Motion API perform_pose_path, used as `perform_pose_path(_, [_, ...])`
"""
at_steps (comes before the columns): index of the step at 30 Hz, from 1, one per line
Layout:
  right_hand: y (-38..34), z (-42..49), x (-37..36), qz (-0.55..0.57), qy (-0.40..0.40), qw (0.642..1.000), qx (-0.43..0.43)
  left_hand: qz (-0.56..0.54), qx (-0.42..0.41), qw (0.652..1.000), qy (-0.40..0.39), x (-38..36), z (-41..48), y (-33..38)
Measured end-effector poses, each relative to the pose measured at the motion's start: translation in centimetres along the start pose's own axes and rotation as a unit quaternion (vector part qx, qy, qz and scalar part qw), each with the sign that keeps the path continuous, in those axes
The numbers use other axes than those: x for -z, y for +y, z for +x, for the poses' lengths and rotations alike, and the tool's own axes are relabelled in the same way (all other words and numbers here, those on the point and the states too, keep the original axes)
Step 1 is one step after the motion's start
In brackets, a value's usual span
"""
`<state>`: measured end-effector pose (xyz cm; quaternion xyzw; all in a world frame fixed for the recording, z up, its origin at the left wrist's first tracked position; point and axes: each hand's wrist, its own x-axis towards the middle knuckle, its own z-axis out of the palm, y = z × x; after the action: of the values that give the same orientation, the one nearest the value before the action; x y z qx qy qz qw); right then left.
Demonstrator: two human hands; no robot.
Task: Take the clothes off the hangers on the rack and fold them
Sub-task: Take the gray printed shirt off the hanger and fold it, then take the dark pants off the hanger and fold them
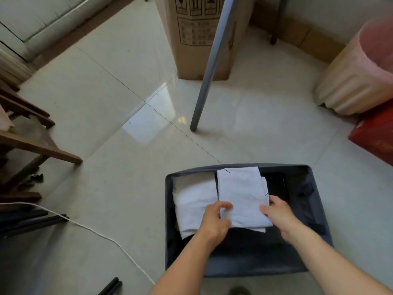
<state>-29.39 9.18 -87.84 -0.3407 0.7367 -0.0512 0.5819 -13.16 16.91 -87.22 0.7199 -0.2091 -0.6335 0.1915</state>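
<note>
A folded white garment lies over the open top of a dark grey fabric bin on the floor. My left hand pinches its near left edge between thumb and fingers. My right hand grips its near right edge, thumb on top. Another folded white garment sits lower in the bin's left side. Dark cloth fills the bin beneath them. No hangers are in view.
A grey rack pole stands on the tiled floor beyond the bin, with a tall cardboard box behind it. Wooden furniture legs lie left, a white cord crosses the floor, and a beige bin and red box stand right.
</note>
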Motion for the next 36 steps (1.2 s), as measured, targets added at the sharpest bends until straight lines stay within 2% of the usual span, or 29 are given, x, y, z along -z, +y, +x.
perform_pose_path(5, [1.0,1.6,-1.4,-0.043,-0.061,0.997,-0.015,0.067,0.057,0.993,-0.077,-0.2,1.9,-0.7])
perform_pose_path(14, [-1.1,-3.2,-0.7,-0.029,-0.001,1.0,0.0,0.044,0.038,0.997,-0.05,0.1,-2.2,2.7])
perform_pose_path(20, [-6.5,-11.6,1.5,0.015,-0.021,0.999,0.024,-0.051,0.018,0.999,-0.007,1.1,-9.8,10.0])
perform_pose_path(25, [-11.0,-19.5,4.3,0.059,-0.038,0.995,0.07,-0.105,-0.02,0.994,-0.002,2.3,-16.9,15.0])
perform_pose_path(31, [-15.1,-30.7,9.1,0.133,-0.032,0.983,0.123,-0.148,-0.08,0.985,-0.038,3.8,-27.1,20.4])
perform_pose_path(36, [-17.1,-41.2,13.7,0.199,0.003,0.964,0.178,-0.165,-0.143,0.971,-0.096,4.0,-36.5,24.5])
